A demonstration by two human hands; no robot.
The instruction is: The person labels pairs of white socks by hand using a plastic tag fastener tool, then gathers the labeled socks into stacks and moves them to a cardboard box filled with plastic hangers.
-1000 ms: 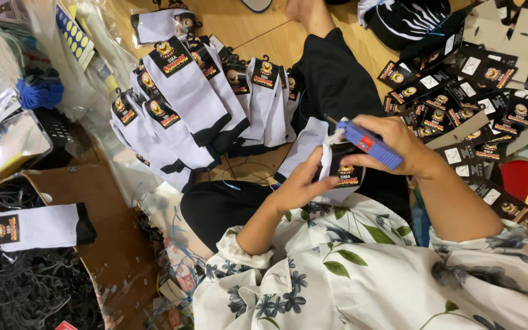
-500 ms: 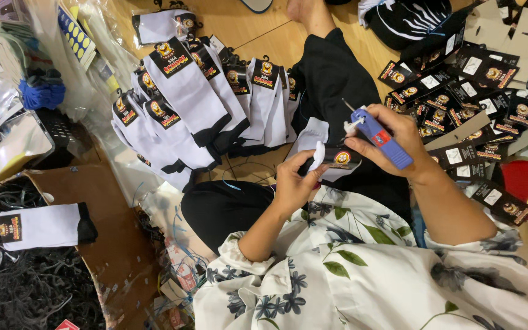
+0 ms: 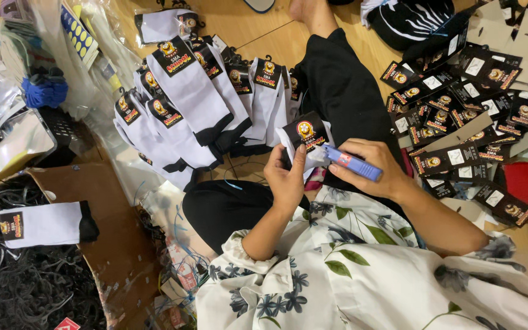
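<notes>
From the head camera, we see the left hand (image 3: 286, 178) closed around a folded pair of white socks (image 3: 301, 142) with a black card label on top, held up over the lap. The right hand (image 3: 369, 166) grips a blue tagging gun (image 3: 351, 162), its tip pressed against the sock pair just below the label — both hands are full, neither is open.

Toward the far left of the wooden floor (image 3: 258, 24) lies a fanned pile of labelled white socks (image 3: 197, 104), finished as far as we can judge. Near the left edge one more labelled pair (image 3: 44, 223) rests on a sheet of brown cardboard (image 3: 111, 244), beside a heap of black hooks (image 3: 25, 287). To the right, a spread of loose black card labels (image 3: 459, 104) waits unused — so we judge plenty of pairs remain to be done.
</notes>
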